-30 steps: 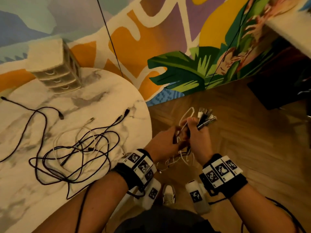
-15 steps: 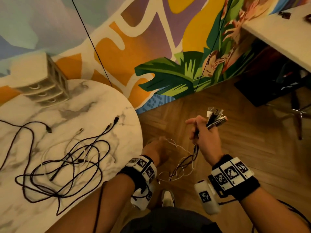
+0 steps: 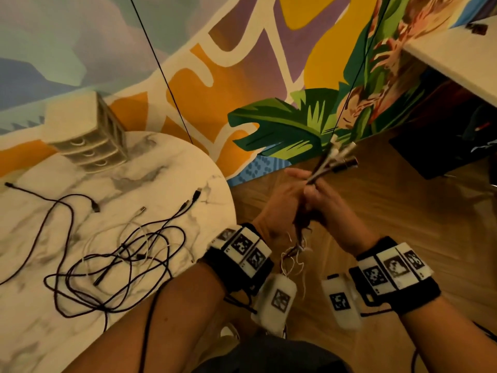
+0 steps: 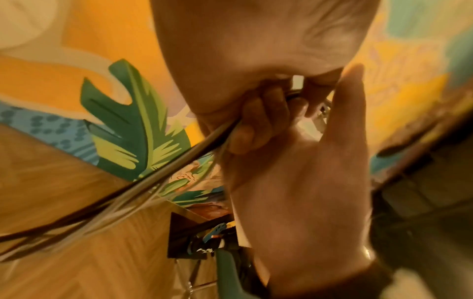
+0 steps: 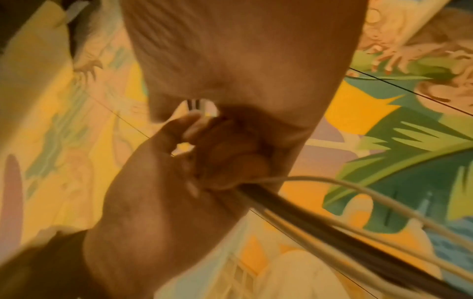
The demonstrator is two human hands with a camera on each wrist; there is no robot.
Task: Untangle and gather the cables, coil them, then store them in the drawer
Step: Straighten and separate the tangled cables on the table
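Observation:
A cable bundle [image 3: 326, 168] of black and white leads is held over the wooden floor, its plug ends [image 3: 340, 154] fanning upward. My right hand [image 3: 320, 192] grips the bundle just below the plugs. My left hand [image 3: 295, 184] is pressed against it and curls round the same bundle. Loose loops [image 3: 293, 254] hang below both wrists. In the left wrist view the cables [image 4: 166, 178] trail down to the left; in the right wrist view the cables [image 5: 320, 222] trail right from the fist. A tangle of black and white cables [image 3: 121, 259] lies on the marble table [image 3: 166, 168].
A small beige drawer unit [image 3: 86, 135] stands at the table's back edge, its drawers closed. Behind is a painted mural wall [image 3: 242, 63] with thin black cords running up it. A white desk [image 3: 457, 57] and dark items are at the far right.
My left hand has risen from the hanging loops and closed round the bundle beside my right hand. The right hand kept its hold on the plug ends. The view shifted slightly.

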